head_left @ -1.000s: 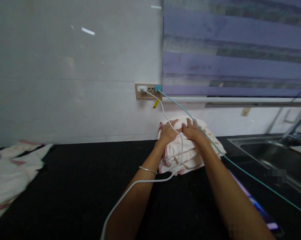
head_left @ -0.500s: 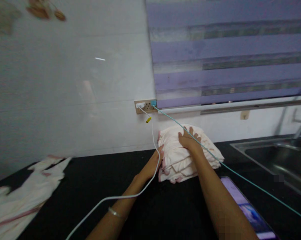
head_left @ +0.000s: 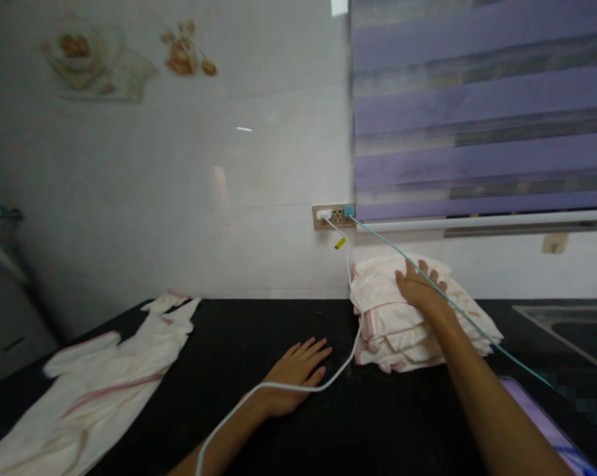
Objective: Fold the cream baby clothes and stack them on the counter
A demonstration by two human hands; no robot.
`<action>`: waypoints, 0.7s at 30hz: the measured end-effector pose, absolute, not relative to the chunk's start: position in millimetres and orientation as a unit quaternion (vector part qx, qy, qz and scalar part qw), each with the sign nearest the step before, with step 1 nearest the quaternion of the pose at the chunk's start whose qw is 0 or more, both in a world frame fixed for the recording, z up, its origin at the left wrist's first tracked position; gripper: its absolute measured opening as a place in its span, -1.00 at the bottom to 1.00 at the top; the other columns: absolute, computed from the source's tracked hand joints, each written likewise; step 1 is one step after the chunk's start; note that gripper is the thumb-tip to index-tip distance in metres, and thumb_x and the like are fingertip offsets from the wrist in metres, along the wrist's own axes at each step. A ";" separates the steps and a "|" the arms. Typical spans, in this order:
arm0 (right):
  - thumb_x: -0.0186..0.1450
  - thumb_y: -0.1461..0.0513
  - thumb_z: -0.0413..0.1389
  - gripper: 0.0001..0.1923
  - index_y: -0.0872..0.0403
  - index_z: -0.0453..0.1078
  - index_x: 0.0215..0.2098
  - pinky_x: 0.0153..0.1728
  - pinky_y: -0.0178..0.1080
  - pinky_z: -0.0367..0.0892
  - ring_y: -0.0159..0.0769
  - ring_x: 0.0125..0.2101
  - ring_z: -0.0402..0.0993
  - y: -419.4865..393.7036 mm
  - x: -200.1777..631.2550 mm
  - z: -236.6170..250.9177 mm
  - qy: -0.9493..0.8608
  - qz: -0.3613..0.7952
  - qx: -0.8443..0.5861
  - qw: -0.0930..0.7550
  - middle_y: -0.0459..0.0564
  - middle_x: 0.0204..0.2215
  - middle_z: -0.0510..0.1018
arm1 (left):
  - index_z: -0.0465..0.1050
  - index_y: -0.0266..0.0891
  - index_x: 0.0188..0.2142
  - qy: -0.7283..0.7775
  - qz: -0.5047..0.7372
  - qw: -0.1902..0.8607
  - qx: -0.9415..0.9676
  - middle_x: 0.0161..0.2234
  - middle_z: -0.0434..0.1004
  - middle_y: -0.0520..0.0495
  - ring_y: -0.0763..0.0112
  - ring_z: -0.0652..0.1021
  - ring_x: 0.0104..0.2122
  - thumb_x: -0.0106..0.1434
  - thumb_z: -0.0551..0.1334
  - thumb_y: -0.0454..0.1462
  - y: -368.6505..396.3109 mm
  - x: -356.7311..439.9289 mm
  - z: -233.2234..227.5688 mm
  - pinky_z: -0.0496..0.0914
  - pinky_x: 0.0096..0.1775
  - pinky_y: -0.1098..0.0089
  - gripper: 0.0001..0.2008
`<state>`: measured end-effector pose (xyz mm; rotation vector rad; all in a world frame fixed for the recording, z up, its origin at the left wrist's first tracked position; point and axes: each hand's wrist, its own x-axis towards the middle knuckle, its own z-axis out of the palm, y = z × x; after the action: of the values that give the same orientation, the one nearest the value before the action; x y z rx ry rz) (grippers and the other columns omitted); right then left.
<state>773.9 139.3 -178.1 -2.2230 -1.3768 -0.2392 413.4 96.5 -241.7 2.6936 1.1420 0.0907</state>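
Note:
A stack of folded white cloths with pink edging [head_left: 392, 330] sits on the black countertop [head_left: 377, 423] against the wall. On top of it my right hand [head_left: 422, 287] lies with its fingers spread, pressing flat and gripping nothing. My left hand [head_left: 295, 373] is to the left of the stack, apart from it, palm down over the countertop with fingers stretched out. A white cable [head_left: 278, 385] passes across my left wrist. Farther left lies a loose, crumpled white cloth garment with a pink stripe [head_left: 114, 377].
A wall socket [head_left: 338, 215] holds the white plug and a blue plug. From it a teal cable [head_left: 457, 307] runs over my right hand towards the right. A phone [head_left: 541, 423] lies beside my right forearm. The sink's edge [head_left: 551, 330] is at the right. A purple striped blind [head_left: 477, 145] hangs above.
My left hand has come away from the side of the stack, moving left and nearer to me. My right hand stays on top. The view has turned left.

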 end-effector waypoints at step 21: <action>0.37 0.08 -0.14 -0.75 0.03 0.27 -0.20 -0.32 -0.17 0.34 -0.16 -0.38 0.48 30.0 565.8 -233.3 -0.529 0.067 -0.697 0.479 0.01 -0.42 0.51 | 0.51 -0.14 -0.13 0.503 0.176 0.124 0.837 -0.17 0.63 -0.08 0.24 0.62 -0.13 0.45 0.05 -0.16 74.4 403.1 -235.7 0.46 -0.07 0.28 -0.73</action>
<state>565.8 30.0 -233.3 -1.7009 -1.2923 0.1624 403.1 74.4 -235.7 2.4400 1.4676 0.5132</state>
